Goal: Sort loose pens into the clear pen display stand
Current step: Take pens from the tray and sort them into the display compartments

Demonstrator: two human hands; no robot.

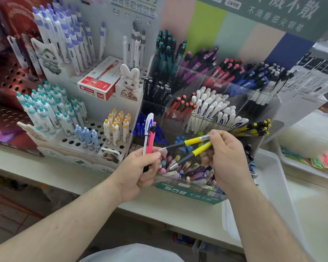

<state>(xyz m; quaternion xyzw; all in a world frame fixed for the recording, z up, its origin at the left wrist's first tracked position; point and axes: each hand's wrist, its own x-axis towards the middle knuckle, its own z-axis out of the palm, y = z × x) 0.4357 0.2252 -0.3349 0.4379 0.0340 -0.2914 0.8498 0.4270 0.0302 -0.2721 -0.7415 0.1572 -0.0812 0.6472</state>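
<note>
Clear acrylic pen display stand (261, 103) takes up most of the bench (178, 210), compartments already sorted by colour. Both hands are mid-sort above the front bin: left hand (140, 167) is curled around a white pen (147, 129) and a pink pen (151, 138), right hand (229, 157) pinches two yellow pens (193, 146). Next up, I'd guess, the yellows go into the yellow-and-black compartment (254, 129) just to the right, tips down.

Display stand (212, 118) on shelf (45, 167), peg rack (80, 114) left of it (touching), tray (273, 186) right, hands before it.
</note>
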